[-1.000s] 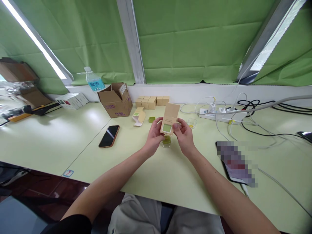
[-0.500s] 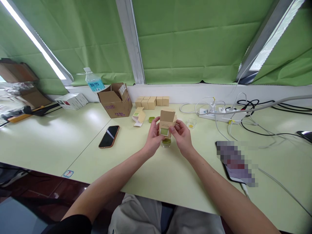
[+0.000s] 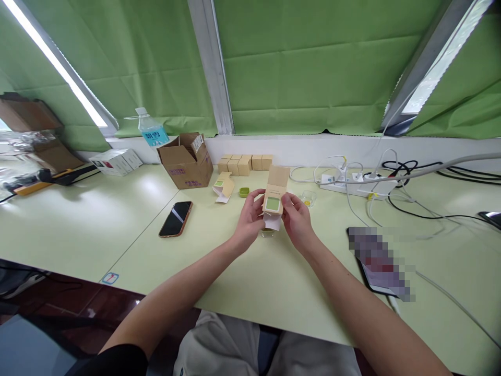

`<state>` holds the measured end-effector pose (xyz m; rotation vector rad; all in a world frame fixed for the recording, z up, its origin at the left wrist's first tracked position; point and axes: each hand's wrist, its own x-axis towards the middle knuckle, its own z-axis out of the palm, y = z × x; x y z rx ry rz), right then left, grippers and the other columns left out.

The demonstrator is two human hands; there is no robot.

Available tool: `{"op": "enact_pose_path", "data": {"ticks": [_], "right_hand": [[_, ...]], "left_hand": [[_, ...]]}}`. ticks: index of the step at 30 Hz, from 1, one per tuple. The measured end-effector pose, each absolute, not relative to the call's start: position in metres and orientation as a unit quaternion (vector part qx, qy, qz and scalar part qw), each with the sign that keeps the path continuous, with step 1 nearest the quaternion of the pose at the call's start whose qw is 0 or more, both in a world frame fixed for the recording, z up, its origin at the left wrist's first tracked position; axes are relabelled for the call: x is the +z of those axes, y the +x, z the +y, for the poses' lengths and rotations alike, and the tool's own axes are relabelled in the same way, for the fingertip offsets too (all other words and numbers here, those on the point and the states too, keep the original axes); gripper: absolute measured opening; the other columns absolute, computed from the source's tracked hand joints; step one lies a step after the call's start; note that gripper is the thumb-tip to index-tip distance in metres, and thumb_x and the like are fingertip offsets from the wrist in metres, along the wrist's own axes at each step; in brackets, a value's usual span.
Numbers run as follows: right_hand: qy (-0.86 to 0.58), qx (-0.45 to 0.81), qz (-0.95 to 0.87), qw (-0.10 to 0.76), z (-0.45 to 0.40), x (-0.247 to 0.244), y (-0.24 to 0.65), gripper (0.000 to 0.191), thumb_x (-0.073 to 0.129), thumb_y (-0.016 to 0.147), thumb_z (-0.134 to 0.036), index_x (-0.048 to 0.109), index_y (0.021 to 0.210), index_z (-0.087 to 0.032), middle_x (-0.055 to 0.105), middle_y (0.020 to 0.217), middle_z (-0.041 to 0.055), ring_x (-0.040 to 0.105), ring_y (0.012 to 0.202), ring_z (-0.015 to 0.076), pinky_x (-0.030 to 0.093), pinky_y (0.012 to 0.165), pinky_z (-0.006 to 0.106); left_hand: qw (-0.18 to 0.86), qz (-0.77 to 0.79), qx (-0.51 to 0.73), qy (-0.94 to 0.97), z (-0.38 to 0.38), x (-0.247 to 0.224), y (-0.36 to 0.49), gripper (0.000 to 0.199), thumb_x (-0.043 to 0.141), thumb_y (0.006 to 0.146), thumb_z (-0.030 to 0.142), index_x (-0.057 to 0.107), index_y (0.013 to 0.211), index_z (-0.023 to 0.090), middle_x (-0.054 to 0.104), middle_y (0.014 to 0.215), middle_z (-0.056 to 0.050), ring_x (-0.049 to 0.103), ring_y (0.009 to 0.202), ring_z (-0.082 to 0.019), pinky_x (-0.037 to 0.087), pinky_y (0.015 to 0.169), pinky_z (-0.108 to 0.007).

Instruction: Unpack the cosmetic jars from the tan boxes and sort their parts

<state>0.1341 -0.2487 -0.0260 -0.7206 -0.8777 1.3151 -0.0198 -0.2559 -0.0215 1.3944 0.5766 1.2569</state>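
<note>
Between both hands is a small tan cardboard box [image 3: 276,189] with a green label, its flaps unfolded at the top and a pale flap hanging at the bottom. My left hand [image 3: 250,218] grips its left edge, while my right hand [image 3: 298,218] pinches the right edge. Partly hidden below the box, a small clear container [image 3: 267,233] with something green in it rests on the table. A green square piece [image 3: 243,192] lies beyond my left hand. To the right, past my right fingers, sits another clear container [image 3: 308,198] with something yellow inside.
An opened small box [image 3: 223,187] lies by a larger brown carton [image 3: 187,162]. Several small tan boxes [image 3: 238,166] stand along the back. One phone [image 3: 176,219] is at left; another device [image 3: 378,261] is at right, near a power strip [image 3: 356,183] with tangled cables.
The box in my hands has tilted and shifted slightly right, so its front faces me more flatly. A pale flap now shows at its bottom, covering more of the clear container.
</note>
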Motion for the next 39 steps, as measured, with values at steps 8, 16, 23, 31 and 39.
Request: {"op": "enact_pose_path", "data": {"ticks": [8,16,23,31,39], "right_hand": [[-0.316,0.616,-0.349,0.632,-0.249,-0.023,0.133,0.064,0.097,0.067,-0.070,0.071,0.104,-0.025,0.084,0.100,0.0046,0.079,0.094,0.0263,0.060,0.079,0.038],[-0.301,0.631,-0.355,0.621,-0.249,-0.018,0.140,0.056,0.090,0.076,-0.072,0.075,0.102,-0.024,0.085,0.106,0.0066,0.077,0.111,0.0304,0.062,0.087,0.040],[-0.271,0.639,-0.358,0.624,-0.249,-0.014,0.138,0.065,0.092,0.074,-0.073,0.079,0.116,-0.024,0.082,0.130,0.0075,0.073,0.129,0.0309,0.064,0.101,0.041],[-0.275,0.636,-0.327,0.643,-0.250,-0.014,0.137,0.063,0.098,0.070,-0.066,0.079,0.114,-0.025,0.083,0.129,0.0063,0.075,0.124,0.0314,0.068,0.099,0.043],[-0.272,0.636,-0.335,0.639,-0.249,-0.020,0.133,0.062,0.101,0.069,-0.060,0.078,0.114,-0.024,0.084,0.122,0.0069,0.079,0.112,0.0282,0.069,0.094,0.039]], "left_hand": [[0.492,0.271,0.542,0.625,-0.258,-0.020,-0.020,0.057,0.076,0.098,0.049,0.046,0.141,0.028,0.069,0.147,-0.013,0.073,0.121,-0.027,0.058,0.096,-0.038],[0.394,0.318,0.511,0.695,-0.259,-0.017,-0.028,0.051,0.055,0.110,0.051,0.051,0.154,0.026,0.073,0.141,-0.013,0.074,0.110,-0.026,0.058,0.087,-0.037],[0.246,0.349,0.581,0.693,-0.254,-0.025,-0.032,0.029,0.054,0.108,0.031,0.057,0.137,0.027,0.079,0.124,-0.008,0.074,0.084,-0.017,0.058,0.074,-0.030],[0.121,0.363,0.521,0.763,-0.258,-0.024,-0.030,0.032,0.056,0.099,0.014,0.078,0.119,0.025,0.081,0.123,-0.007,0.077,0.110,-0.022,0.061,0.086,-0.031],[0.234,0.463,0.520,0.679,-0.262,-0.016,-0.021,0.016,0.075,0.092,0.035,0.074,0.083,0.022,0.082,0.096,-0.003,0.074,0.084,-0.018,0.056,0.067,-0.027]]}}
